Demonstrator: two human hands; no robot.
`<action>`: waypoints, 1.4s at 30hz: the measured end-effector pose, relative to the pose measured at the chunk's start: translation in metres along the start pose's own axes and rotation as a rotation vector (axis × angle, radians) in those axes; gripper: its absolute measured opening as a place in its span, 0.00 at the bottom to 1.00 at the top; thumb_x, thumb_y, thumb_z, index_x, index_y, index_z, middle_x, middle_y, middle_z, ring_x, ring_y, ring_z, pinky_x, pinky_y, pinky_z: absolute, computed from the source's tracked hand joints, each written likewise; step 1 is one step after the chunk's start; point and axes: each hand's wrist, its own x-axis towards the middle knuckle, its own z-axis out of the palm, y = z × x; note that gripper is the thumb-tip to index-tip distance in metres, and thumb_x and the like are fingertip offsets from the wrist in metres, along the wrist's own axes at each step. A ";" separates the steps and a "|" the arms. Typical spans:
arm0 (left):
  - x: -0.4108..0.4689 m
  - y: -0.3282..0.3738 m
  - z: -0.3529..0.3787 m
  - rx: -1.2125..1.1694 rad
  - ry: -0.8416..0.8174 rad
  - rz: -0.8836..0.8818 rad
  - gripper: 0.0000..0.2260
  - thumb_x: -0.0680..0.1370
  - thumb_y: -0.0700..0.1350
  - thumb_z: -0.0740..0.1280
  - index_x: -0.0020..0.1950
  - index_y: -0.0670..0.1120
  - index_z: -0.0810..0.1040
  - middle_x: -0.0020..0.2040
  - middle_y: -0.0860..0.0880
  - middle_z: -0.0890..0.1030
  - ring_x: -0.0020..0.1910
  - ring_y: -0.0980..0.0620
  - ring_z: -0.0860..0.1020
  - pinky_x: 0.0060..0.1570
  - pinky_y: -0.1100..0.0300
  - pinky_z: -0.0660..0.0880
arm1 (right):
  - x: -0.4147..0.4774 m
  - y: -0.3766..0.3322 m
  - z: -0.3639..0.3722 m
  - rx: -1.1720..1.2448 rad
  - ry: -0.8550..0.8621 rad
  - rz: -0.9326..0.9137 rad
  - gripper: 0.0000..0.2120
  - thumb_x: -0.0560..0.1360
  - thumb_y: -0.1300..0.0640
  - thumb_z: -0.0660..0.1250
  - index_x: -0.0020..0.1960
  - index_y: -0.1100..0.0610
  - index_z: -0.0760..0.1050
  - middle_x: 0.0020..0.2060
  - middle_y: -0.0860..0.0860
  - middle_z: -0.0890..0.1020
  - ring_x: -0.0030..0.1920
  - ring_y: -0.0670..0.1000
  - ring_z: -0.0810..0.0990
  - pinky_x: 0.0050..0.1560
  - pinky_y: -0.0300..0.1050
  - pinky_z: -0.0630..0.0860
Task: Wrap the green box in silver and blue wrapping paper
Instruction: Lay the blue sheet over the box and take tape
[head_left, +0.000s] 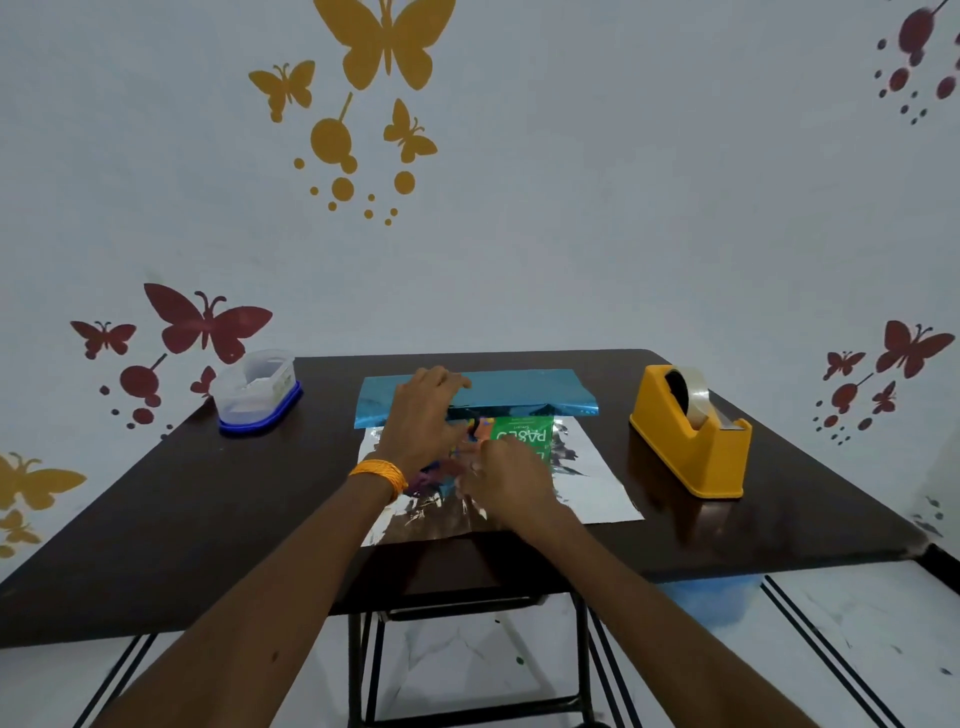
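head view, looking forward and down over a dark table (208, 493) set against a pale wall with butterfly decals. i am watching this remotely. a sheet of wrapping paper (597, 483) lies flat in the middle of the table, silver side up, with its far edge turned over so the blue side (519, 389) shows as a band running left to right. the green box (522, 439) rests on the silver part, just this side of the blue band, and its printed face points up. only its right portion is visible; the rest is hidden behind the hands, so i cannot tell its full outline or long axis for sure.

the left hand (421, 415), with an orange thread band (379, 475) at the wrist, reaches furthest, palm down, fingers spread flat over the blue fold and the box's far left corner, pressing rather than gripping. the right hand (506, 480) sits nearer to me, at the box's near edge, fingers curled; it seems to pinch the paper or the box edge, but i cannot tell which.

the box lies straight ahead between both hands, so i judge the next fold turns on the blue flap coming toward me over the box.

a yellow tape dispenser (688, 431) stands well to the right, a clear container with a blue lid (257, 392) far left.
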 end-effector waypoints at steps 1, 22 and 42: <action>0.000 0.001 0.001 0.010 0.006 0.003 0.22 0.69 0.44 0.75 0.63 0.46 0.77 0.54 0.47 0.77 0.55 0.46 0.72 0.50 0.51 0.67 | -0.005 0.001 0.000 -0.031 0.001 -0.032 0.13 0.73 0.49 0.69 0.53 0.56 0.82 0.48 0.58 0.80 0.53 0.60 0.78 0.46 0.47 0.74; -0.005 0.023 0.012 0.092 0.093 -0.026 0.24 0.69 0.43 0.73 0.65 0.50 0.76 0.58 0.50 0.76 0.59 0.46 0.71 0.52 0.50 0.66 | -0.031 0.005 -0.013 0.011 0.085 -0.158 0.13 0.78 0.56 0.65 0.61 0.56 0.80 0.53 0.57 0.80 0.55 0.58 0.78 0.53 0.50 0.77; 0.024 0.240 0.088 -0.903 -0.299 -0.221 0.23 0.69 0.44 0.78 0.62 0.45 0.78 0.55 0.49 0.79 0.50 0.51 0.77 0.46 0.60 0.75 | -0.052 0.192 -0.173 0.133 0.686 0.417 0.11 0.74 0.53 0.69 0.48 0.61 0.81 0.45 0.59 0.82 0.48 0.59 0.81 0.45 0.49 0.76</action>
